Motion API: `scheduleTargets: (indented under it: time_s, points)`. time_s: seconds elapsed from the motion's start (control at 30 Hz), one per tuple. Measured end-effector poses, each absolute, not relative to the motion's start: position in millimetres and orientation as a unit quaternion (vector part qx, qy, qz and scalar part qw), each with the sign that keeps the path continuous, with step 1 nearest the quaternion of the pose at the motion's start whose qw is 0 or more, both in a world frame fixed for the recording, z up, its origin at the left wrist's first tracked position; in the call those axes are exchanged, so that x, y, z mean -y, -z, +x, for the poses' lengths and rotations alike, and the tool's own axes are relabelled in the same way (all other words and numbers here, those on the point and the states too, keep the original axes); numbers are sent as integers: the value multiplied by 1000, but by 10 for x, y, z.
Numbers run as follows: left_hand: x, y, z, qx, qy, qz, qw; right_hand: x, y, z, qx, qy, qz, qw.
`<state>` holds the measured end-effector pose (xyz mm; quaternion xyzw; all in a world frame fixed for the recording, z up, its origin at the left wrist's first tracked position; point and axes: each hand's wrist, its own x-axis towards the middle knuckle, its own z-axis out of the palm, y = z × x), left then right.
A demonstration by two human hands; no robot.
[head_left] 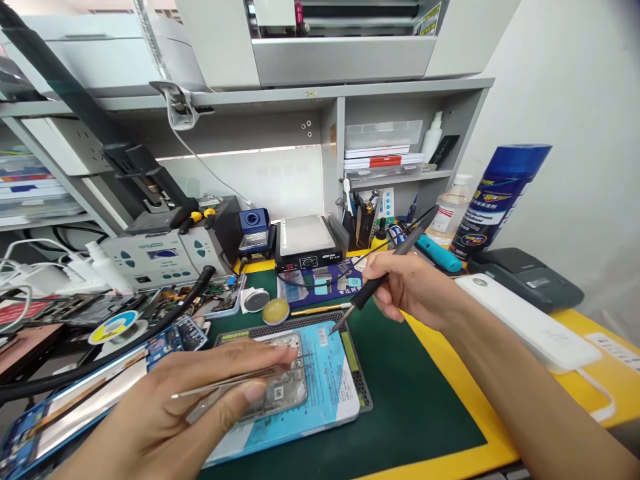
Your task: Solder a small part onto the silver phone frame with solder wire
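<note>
My left hand (200, 400) is closed around thin metal tweezers (235, 381), whose tips reach over an opened phone frame (280, 380). The frame lies on a light blue pad (325, 380) on the green mat (415, 400). My right hand (410, 287) grips a black soldering iron (385, 273) like a pen. Its tip (333, 329) points down at the pad's upper right corner, just beside the phone frame. The iron's cable runs back toward the shelf.
A small black heating plate (307, 243) and a grey soldering station (160, 257) stand at the back. A blue spray can (500, 200) rises at the right, with a white device (530, 323) and a black printer (525, 277) on the yellow table. Circuit boards and cables crowd the left.
</note>
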<state>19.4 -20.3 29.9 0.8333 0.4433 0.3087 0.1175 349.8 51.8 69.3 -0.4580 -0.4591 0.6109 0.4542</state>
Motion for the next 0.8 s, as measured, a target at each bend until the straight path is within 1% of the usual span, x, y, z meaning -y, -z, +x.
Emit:
scheduleTargets:
  time_s: [0.1, 0.23, 0.4, 0.7, 0.8]
  points:
    - [212, -247, 220, -471, -302, 813, 158, -524, -685, 3496, 456, -619, -455, 449]
    - [200, -228, 215, -483, -265, 814, 187, -528, -686, 3492, 455, -623, -453, 446]
    - [126, -242, 217, -468, -228, 835, 176, -536, -683, 3497, 454, -624, -450, 448]
    - [102, -197, 201, -462, -236, 836, 179, -530, -688, 3486, 457, -624, -450, 446]
    - [80, -230, 231, -463, -226, 834, 197, -534, -689, 3486, 457, -623, -450, 448]
